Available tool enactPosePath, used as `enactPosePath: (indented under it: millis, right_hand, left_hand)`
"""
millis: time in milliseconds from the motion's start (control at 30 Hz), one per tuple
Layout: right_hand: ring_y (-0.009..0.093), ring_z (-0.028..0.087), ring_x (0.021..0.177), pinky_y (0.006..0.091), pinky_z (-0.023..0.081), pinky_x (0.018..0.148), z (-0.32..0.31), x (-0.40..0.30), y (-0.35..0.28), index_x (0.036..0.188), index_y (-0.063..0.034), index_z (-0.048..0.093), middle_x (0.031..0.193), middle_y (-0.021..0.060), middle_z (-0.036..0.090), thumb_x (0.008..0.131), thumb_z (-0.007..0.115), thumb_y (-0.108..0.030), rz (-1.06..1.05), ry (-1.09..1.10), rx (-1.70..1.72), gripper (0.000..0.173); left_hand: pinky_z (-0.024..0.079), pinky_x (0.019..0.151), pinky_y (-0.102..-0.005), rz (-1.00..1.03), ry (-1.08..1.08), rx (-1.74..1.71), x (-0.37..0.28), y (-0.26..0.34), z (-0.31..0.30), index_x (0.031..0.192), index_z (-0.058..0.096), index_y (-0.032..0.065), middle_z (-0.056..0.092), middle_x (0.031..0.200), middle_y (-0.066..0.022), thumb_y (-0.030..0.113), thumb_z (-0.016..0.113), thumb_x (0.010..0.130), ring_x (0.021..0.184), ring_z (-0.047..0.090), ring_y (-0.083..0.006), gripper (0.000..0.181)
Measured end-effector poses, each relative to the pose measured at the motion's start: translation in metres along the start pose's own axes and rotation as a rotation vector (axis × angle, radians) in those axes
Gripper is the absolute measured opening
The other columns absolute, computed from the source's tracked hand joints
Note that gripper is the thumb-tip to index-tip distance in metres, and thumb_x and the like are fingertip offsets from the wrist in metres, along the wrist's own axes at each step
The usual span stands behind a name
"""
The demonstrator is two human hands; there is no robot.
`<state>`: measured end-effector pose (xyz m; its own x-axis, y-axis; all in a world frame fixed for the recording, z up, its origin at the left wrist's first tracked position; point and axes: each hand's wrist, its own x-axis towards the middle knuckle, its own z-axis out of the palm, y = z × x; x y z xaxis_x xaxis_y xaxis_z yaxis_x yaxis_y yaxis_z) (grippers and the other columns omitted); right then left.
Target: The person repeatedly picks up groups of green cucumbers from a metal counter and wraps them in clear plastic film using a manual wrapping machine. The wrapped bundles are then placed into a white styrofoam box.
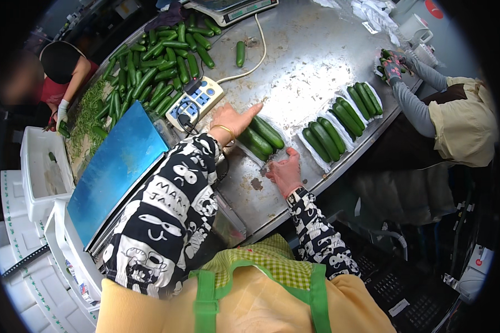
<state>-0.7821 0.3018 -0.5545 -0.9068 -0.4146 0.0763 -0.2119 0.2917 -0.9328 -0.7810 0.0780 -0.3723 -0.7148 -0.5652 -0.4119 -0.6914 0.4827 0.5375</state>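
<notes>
A pack of cucumbers (261, 135) in clear film with white padding lies on the steel tabletop before me. My left hand (232, 118), a bracelet at its wrist, is at the pack's far end with the thumb stretched out across it. Its other fingers are partly hidden, so its hold is unclear. At the pack's near end, my right hand (286, 171) has its fingers closed on a gathered end of clear plastic film (268, 167). Several similar cucumber packs (324, 140) stand in a row to the right, along the table edge.
Loose cucumbers (150, 70) are heaped far left, behind a power strip (196, 104) with cords. A blue-topped scale (116, 175) is under my left arm. Another scale (233, 10) stands at the back. One co-worker's gloved hands (391, 66) hold cucumbers at right; another's gloved hand (62, 114) is at left.
</notes>
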Motion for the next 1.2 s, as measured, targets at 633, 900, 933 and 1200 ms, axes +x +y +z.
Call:
enactPosePath:
  millis: [633,900,933,1200]
  right_hand:
    - [0.013,0.057,0.053,0.0254,0.051,0.046,-0.057,0.01,-0.185,0.108,0.0019,0.041,0.077,0.0041,0.05,0.088,0.048,0.005,0.181,-0.109,0.093,0.021]
    - [0.019,0.062,0.052,0.0269,0.049,0.042,0.052,0.008,-0.358,0.111,0.0114,0.044,0.072,0.0081,0.055,0.085,0.056,-0.002,-0.137,-0.613,0.094,0.031]
    - [0.019,0.062,0.05,0.0278,0.048,0.041,0.071,0.011,-0.365,0.111,0.0111,0.045,0.072,0.0079,0.056,0.084,0.057,-0.003,-0.147,-0.654,0.035,0.033]
    - [0.042,0.065,0.099,0.0423,0.052,0.086,0.229,-0.036,-0.401,0.099,0.0095,0.064,0.104,0.0312,0.066,0.075,0.065,-0.023,-0.557,-0.924,-0.531,0.04]
  left_hand:
    - [0.049,0.096,-0.0434,0.104,0.294,-0.078,-0.062,0.024,-0.051,0.121,0.05,-0.012,0.053,0.125,-0.0303,0.062,0.071,0.069,0.112,0.06,-0.0429,0.093]
    - [0.054,0.09,-0.0403,-0.189,0.68,-0.318,-0.155,-0.115,-0.208,0.119,0.055,-0.0144,0.062,0.119,-0.0279,0.068,0.069,0.067,0.107,0.065,-0.04,0.099]
    - [0.055,0.089,-0.0403,-0.211,0.688,-0.372,-0.161,-0.133,-0.216,0.121,0.054,-0.0144,0.06,0.123,-0.0282,0.069,0.068,0.067,0.107,0.065,-0.0403,0.1]
    - [0.04,0.107,-0.0421,-0.643,0.828,-0.425,-0.228,-0.306,-0.223,0.133,0.051,-0.0108,0.047,0.14,-0.0317,0.073,0.055,0.075,0.128,0.05,-0.0422,0.102]
